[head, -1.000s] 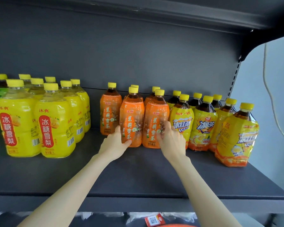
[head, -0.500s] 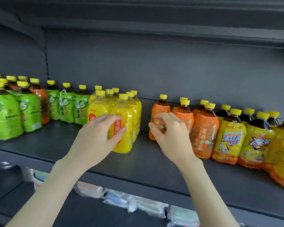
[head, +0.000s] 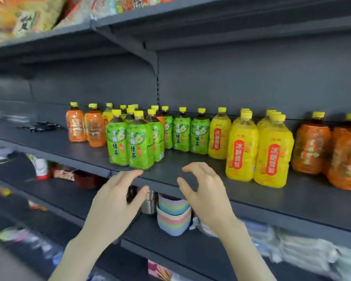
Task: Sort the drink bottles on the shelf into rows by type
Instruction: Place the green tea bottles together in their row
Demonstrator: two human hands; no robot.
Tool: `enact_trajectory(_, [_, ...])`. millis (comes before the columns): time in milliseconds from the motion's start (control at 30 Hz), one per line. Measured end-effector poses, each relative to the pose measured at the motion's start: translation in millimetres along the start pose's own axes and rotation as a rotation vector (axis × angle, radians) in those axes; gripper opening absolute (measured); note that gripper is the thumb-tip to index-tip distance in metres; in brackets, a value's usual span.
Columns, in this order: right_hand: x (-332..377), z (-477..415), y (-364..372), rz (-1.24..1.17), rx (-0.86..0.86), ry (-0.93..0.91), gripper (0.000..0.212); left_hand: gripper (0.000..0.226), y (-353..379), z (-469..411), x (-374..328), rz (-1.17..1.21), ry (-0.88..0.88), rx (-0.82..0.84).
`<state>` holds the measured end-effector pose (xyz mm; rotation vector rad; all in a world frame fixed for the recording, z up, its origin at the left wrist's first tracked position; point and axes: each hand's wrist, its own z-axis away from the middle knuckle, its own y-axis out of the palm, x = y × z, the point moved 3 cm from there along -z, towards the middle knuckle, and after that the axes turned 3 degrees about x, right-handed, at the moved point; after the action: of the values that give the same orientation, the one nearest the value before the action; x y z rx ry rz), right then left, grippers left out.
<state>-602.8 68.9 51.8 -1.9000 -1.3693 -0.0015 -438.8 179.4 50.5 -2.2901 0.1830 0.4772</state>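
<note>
- The green bottles (head: pixel 138 142) stand clustered on the shelf (head: pixel 302 197), with yellow bottles (head: pixel 272 153) to their right and orange bottles (head: pixel 310 147) beyond those.
- The left hand (head: pixel 114 201) holds nothing. Its fingers are nearly straight, tips just below the front green bottle's base; blur hides whether they touch.
- The right hand (head: pixel 207 197) holds nothing. Its fingers are spread and curved, before the gap between green and yellow.
</note>
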Motion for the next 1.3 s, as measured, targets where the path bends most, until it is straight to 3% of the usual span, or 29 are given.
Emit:
enact_trajectory(433, [44, -122, 152, -0.066, -0.010, -0.080, 0.023, 0.033, -11, -91, 169, 0.068, -0.008, -0.090])
enact_trajectory(633, [45, -190, 195, -0.079, -0.166, -0.084, 0.022, 0.034, -5, -162, 233, 0.198, -0.004, -0.074])
enact_trajectory(733, [40, -208, 208, -0.010, -0.291, -0.061, 0.029, 0.046, 9, -192, 255, 0.382, -0.047, -0.046])
enact_trajectory(867, [32, -220, 225, 0.139, -0.422, -0.066, 0.034, 0.084, 43, -227, 276, 0.631, -0.068, 0.119])
enact_trajectory(1000, [34, -224, 240, 0.157, -0.511, 0.047, 0.057, 0.091, 70, -251, 292, 0.857, -0.052, 0.274])
enact_trajectory(1100, [31, -221, 247, 0.133, -0.543, 0.193, 0.074, 0.081, 86, -259, 298, 0.977, -0.038, 0.362])
enact_trajectory(1300, [28, -208, 252, -0.051, -0.499, 0.444, 0.094, 0.069, 104, -259, 299, 1.109, 0.006, 0.352])
